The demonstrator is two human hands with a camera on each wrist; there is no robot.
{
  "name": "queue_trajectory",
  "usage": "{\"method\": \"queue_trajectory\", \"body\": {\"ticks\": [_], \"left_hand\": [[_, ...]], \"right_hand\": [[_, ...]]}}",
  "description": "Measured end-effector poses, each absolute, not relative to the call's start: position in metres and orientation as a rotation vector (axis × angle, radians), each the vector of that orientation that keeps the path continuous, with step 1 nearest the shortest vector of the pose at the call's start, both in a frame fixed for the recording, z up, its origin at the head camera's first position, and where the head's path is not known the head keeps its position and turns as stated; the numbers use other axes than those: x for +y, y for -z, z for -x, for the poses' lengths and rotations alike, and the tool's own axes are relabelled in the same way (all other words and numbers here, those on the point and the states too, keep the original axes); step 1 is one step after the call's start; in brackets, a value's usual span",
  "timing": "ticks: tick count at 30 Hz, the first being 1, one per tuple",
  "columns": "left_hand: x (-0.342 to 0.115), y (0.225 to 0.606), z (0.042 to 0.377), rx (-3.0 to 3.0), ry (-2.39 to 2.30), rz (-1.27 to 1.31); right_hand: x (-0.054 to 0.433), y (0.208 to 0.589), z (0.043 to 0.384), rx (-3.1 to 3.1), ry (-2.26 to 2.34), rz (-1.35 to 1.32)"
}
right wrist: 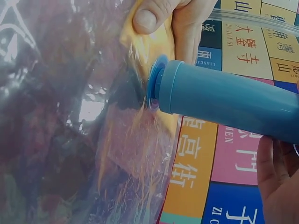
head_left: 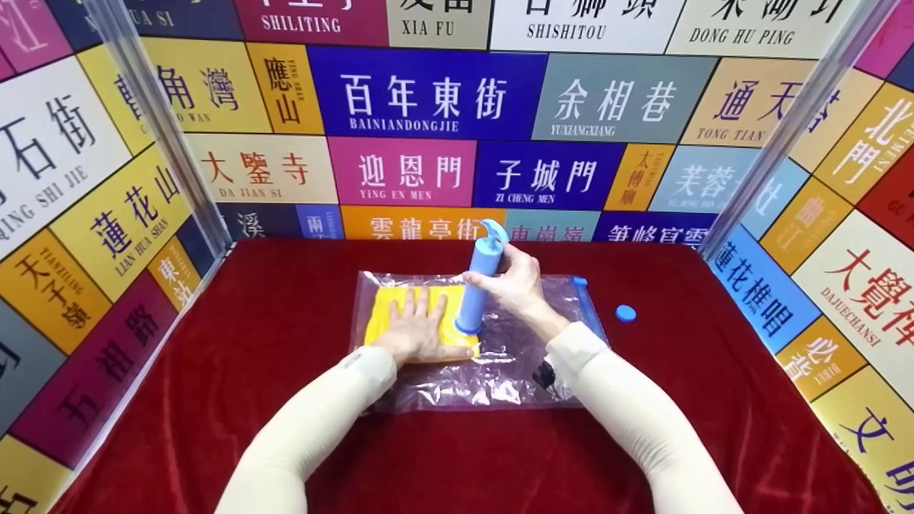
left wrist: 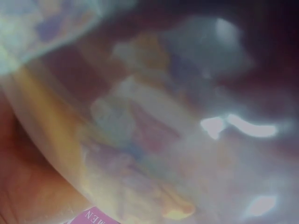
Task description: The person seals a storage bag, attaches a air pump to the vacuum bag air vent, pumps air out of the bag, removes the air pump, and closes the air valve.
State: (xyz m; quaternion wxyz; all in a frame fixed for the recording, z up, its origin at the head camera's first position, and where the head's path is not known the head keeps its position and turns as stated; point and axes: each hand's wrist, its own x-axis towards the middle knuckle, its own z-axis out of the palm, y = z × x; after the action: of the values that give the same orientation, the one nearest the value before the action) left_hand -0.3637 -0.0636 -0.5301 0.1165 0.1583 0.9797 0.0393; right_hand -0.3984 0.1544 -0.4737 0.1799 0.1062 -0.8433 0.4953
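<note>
A clear plastic storage bag (head_left: 493,389) lies flat with a folded yellow cloth (head_left: 385,303) inside its left half. My left hand (head_left: 416,330) presses on the cloth through the film, fingers spread. My right hand (head_left: 515,280) grips a blue hand pump (head_left: 480,285) around its upper barrel, just under the curved handle. The pump stands slightly tilted beside the left hand. In the right wrist view, its lower end meets a round valve (right wrist: 159,81) on the bag, near the left thumb (right wrist: 145,19). The left wrist view is mostly blurred, shiny film (left wrist: 224,158).
A blue round cap (head_left: 625,313) lies on the red tablecloth (head_left: 500,464) right of the bag. Along the bag's right edge runs a blue zip strip (head_left: 591,307). A small black item (head_left: 544,375) shows by the right sleeve. Sign-covered panels (head_left: 428,93) surround the table.
</note>
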Motion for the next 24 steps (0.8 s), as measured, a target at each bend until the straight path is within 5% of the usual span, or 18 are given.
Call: {"method": "queue_trajectory", "body": {"ticks": [9, 24], "left_hand": [[-0.064, 0.530, 0.363, 2.860, -0.138, -0.461], [-0.064, 0.528, 0.362, 2.862, -0.169, -0.459]], "right_hand": [[0.148, 0.475, 0.395, -2.440, -1.337, -0.285], [0.159, 0.464, 0.392, -2.370, -1.829, -0.767]]}}
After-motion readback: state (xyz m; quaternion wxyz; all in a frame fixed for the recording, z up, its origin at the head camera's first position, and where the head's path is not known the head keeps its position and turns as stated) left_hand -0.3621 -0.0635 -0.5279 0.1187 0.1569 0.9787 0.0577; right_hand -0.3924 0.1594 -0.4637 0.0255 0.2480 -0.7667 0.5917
